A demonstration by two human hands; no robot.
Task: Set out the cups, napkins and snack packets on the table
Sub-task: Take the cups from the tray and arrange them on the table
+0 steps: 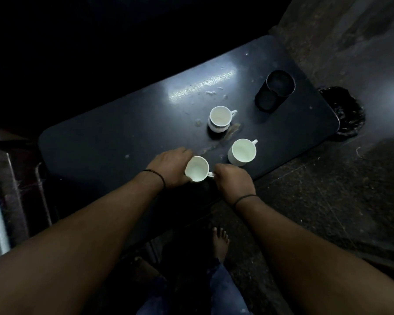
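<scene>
No readable text anywhere, white cups [197, 169] plain and unmarked, dark table [123, 133] bore no label — lighting was too dim for fine print.

Three white handled cups on a dark table: a tilted cup [197, 169] held near the edge, another [242, 152] upright beside, a stacked pair [220, 118] beyond.

Table [123, 133] is dark and glossy, throws back a streak of light, though it's scuffed and speckled with crumbs and a smear. The three cups [242, 151] look like smooth white glazed ceramic. Black holder [274, 90] has a dull sheen. Floor [328, 189] looks rough, speckled stone.
</scene>
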